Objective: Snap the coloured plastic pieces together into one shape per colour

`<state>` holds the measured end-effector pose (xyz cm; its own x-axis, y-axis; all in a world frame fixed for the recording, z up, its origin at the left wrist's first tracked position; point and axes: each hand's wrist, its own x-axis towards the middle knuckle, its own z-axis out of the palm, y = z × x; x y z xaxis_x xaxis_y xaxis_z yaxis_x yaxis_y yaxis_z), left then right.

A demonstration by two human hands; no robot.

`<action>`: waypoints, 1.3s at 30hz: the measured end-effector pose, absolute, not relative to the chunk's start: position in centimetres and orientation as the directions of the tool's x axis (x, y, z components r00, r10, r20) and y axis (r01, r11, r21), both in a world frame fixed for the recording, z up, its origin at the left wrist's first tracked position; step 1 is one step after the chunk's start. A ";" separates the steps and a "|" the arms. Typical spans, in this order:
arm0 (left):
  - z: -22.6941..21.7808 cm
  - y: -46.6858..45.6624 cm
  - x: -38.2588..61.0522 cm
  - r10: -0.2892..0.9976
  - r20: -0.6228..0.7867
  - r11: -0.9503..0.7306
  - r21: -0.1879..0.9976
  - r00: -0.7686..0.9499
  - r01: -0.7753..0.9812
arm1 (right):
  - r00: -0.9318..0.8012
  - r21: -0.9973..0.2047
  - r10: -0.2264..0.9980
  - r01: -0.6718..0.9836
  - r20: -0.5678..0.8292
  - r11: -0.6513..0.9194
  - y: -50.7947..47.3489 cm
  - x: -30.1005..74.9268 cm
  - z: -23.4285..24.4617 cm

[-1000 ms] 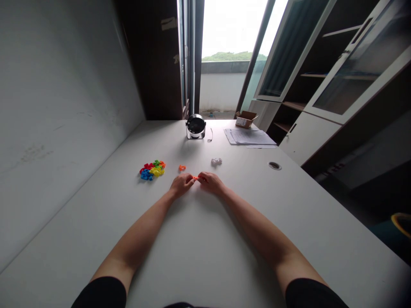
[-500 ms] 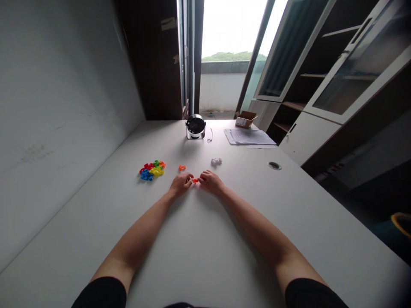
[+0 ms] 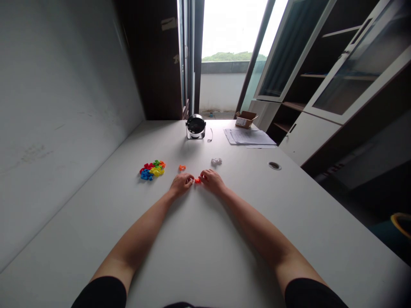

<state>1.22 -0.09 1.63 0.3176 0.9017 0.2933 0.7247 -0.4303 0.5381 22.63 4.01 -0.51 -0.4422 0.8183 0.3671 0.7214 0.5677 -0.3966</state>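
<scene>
Both my hands rest on the white table (image 3: 205, 239), fingertips almost meeting. My left hand (image 3: 181, 183) and my right hand (image 3: 211, 181) pinch a small orange-red plastic piece (image 3: 197, 180) between them, fingers curled. Another orange piece (image 3: 182, 167) lies just beyond my left hand. A pile of small coloured plastic pieces (image 3: 152, 170), red, blue, yellow, green and orange, sits further left. A small white piece (image 3: 216, 161) lies beyond my right hand.
At the table's far end stand a small round desk fan (image 3: 195, 126), a thin cable (image 3: 210, 135), a stack of papers (image 3: 248, 137) and a small cardboard box (image 3: 245, 119). A cable hole (image 3: 275, 165) is at right. Cabinets stand to the right, a wall to the left.
My hands have barely moved; the fingertips shifted slightly and the orange-red piece between them shows a little more.
</scene>
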 end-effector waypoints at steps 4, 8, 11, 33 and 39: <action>1.7 -0.1 1.2 0.904 0.285 -0.427 0.529 0.320 0.734 | -0.457 -0.403 0.808 0.704 0.373 0.585 3.7 22.6 -0.1; 1.7 -0.1 1.1 0.902 0.281 -0.429 0.524 0.327 0.736 | -0.493 -0.376 0.778 0.686 0.390 0.623 3.4 22.4 0.1; 1.7 -0.1 1.1 0.907 0.271 -0.420 0.528 0.323 0.738 | -0.526 -0.354 0.752 0.668 0.397 0.655 3.2 22.3 0.2; 1.0 0.4 0.8 0.946 0.291 -0.270 0.479 0.139 0.835 | -0.685 -0.298 0.625 0.549 0.375 0.781 2.2 22.2 1.1; 1.0 0.4 0.8 0.947 0.287 -0.273 0.474 0.146 0.837 | -0.642 -0.316 0.671 0.592 0.372 0.741 2.9 22.4 0.5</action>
<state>0.79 0.38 0.96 0.1464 0.9467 0.2868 0.8372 -0.2730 0.4739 22.38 2.89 0.45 -0.6419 0.6707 0.3715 0.5921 0.7415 -0.3156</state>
